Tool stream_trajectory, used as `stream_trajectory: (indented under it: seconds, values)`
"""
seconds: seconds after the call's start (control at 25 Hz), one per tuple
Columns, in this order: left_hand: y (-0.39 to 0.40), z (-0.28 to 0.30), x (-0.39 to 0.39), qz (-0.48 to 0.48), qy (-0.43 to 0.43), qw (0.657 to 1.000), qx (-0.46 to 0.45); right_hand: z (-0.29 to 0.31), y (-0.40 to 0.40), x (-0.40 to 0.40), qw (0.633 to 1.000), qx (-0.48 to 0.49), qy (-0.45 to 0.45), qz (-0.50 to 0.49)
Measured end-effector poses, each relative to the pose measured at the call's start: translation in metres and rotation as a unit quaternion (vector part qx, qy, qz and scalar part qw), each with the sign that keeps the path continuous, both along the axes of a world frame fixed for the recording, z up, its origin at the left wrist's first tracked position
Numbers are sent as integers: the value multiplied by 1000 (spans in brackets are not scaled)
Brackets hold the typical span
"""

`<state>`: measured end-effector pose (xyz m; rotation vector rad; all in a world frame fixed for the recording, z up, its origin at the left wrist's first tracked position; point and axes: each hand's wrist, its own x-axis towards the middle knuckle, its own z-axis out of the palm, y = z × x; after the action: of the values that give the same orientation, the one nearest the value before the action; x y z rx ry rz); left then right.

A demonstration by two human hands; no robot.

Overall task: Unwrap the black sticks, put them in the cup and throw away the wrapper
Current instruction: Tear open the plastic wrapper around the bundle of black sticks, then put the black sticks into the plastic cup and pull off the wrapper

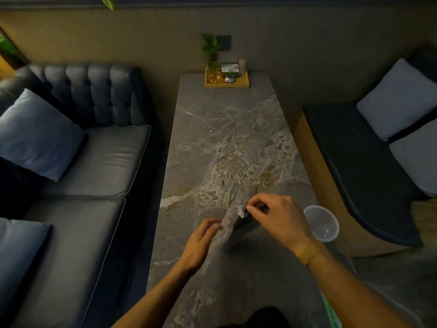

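A bundle of black sticks (241,224) in a clear, crinkled wrapper (227,229) is held up just above the marble table (227,143) near its front end. My right hand (279,218) pinches the top of the bundle where the wrapper bunches up. My left hand (201,242) grips the loose side of the wrapper lower left, and the film is stretched between the two hands. A clear plastic cup (321,223) stands upright and empty at the table's right edge, just right of my right wrist.
A wooden tray (227,82) with a small plant, a box and glassware sits at the table's far end. A dark leather sofa (78,166) with blue cushions runs along the left. A cushioned bench (369,162) with pale pillows lies on the right.
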<state>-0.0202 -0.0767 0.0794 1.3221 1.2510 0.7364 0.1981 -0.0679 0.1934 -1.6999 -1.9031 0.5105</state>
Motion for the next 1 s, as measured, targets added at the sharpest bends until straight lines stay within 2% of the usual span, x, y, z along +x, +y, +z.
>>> stream_trajectory:
  seconds: [0.08, 0.16, 0.24, 0.36, 0.6, 0.72, 0.8, 1.0]
  values:
    - [-7, -27, -13, -72, 100, 992, -29, 0, 6, 1, 1000, -6, 11, -2]
    - [-8, -50, -19, -115, 206, 972, -16, 0, 11, 4, 1000, -14, 26, -8]
    - [-3, -64, -18, -103, 278, 955, -4, -1, 15, 9, 999, -27, 43, -12]
    - [8, -70, -15, -42, 301, 953, 18, -4, 19, 19, 997, -38, 62, -22]
    - [26, -68, -20, 31, 240, 970, 36, -7, 27, 54, 991, -55, 108, -60]
    - [31, -53, -23, 110, 111, 988, 4, -7, 25, 83, 977, -78, 175, -93]
    - [34, -37, -24, 148, 32, 988, -2, -7, 20, 101, 961, -95, 233, -114]
    - [37, 22, -1, 158, -95, 982, 40, -8, 2, 140, 909, -128, 354, -179]
